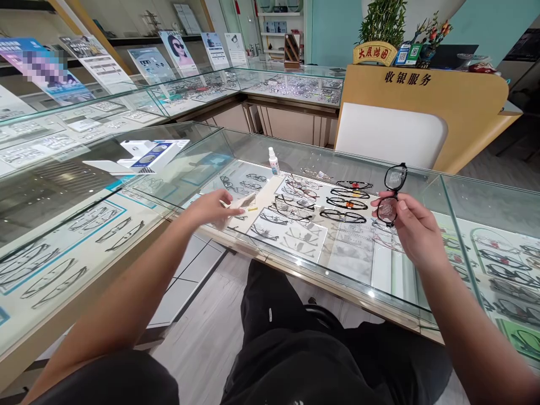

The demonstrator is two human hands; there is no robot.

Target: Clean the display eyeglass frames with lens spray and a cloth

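My left hand (211, 208) is at the near left part of the glass counter. Its thumb and fingers are around a pale, thin, cloth-like piece (244, 202), partly hidden by the fingers. Raised over the counter's right part, my right hand (415, 225) pinches black-framed glasses (396, 179) held upright, one lens above the other, with light dotted patterns on the lenses. Between the hands, black glasses (343, 216) lie in a column, with thin-framed glasses (291, 209) to their left. A small white spray bottle (274, 161) stands behind them.
The glass counter (295, 269) has more glasses inside. An opened white and blue box (154, 156) rests on the left glass top. Display cases with standing cards (181, 53) line the back left. A yellow cashier desk (476, 107) with plants stands at the back right.
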